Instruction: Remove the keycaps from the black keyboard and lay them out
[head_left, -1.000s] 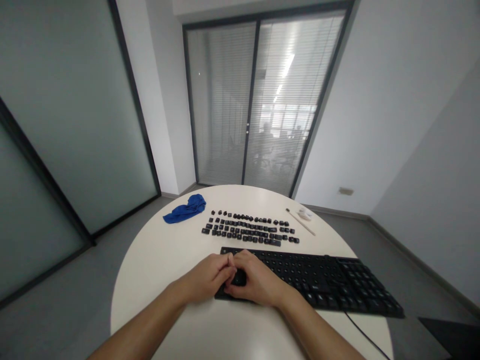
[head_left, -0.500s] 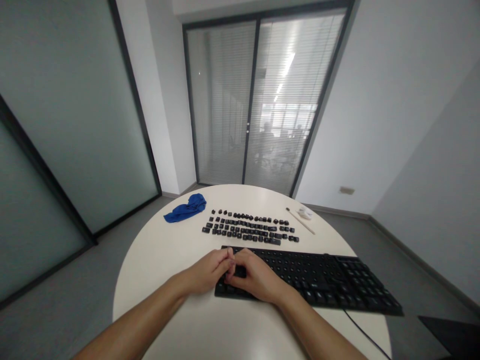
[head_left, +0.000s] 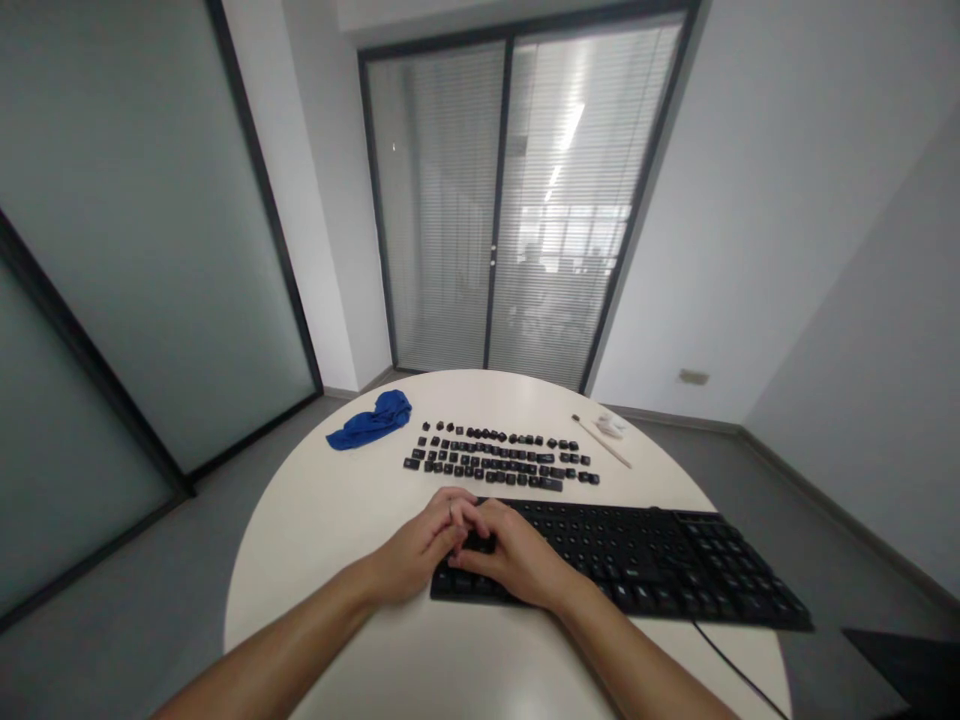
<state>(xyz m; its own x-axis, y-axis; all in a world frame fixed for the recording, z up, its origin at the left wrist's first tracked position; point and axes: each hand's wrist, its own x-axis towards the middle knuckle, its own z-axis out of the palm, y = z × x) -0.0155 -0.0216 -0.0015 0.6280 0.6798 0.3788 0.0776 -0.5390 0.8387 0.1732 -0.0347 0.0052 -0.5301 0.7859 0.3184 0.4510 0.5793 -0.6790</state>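
Note:
A black keyboard (head_left: 622,560) lies across the front of the round table, with many of its keys off. Over its left end my left hand (head_left: 420,545) has its fingers bent and bunched against the fingertips of the other hand. My right hand (head_left: 517,555) rests on the keyboard with thumb and fingers curled inward, closed. Whatever sits between the fingertips is hidden by the fingers. Behind the keyboard, loose black keycaps (head_left: 499,464) stand in several rows.
A blue cloth (head_left: 371,420) lies at the back left of the table (head_left: 315,540). At the back right are a thin brush (head_left: 602,441) and a small white crumpled thing (head_left: 611,426). A cable (head_left: 739,668) runs off the front right edge.
The fingers of my left hand have lifted and spread a little over the right fingertips. My right hand has stayed nearly in place. The keycap rows look the same.

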